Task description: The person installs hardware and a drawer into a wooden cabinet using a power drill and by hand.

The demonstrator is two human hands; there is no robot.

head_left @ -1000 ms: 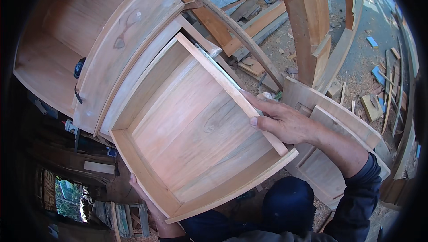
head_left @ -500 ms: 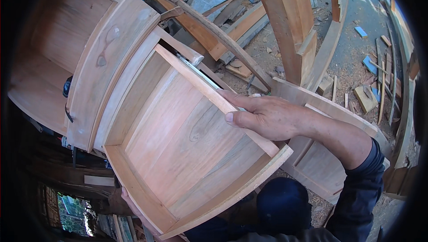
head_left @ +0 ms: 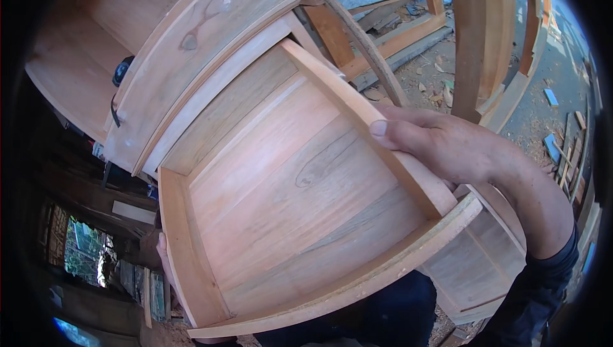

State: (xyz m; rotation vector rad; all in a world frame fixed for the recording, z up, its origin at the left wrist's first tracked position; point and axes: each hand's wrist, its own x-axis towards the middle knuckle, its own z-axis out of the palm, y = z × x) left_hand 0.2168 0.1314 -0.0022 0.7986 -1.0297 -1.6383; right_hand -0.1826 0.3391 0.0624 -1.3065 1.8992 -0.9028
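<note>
- Potentially, uneven support could skew the wooden drawer [head_left: 287, 187], jamming it against the cabinet [head_left: 242, 11] beyond the grip.
- The drawer spreads leftward from the right hand [head_left: 444, 147], which clasps its right wall [head_left: 341, 94], thumb over the top edge; a curved board [head_left: 383, 279] closes the side below the grip.
- Opposite, left hand [head_left: 163, 256] fingers show beside the left wall [head_left: 191, 251]; mostly hidden, that hold cannot be judged.

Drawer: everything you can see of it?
The drawer is a shallow, open-topped box of bare, pale wood. Its board bottom has swirling grain; the curved near wall overhangs the right wall. It sits askew in view, far end at the cabinet. The right hand grips its right wall; the left hand, mostly hidden, is at its left wall.
</note>
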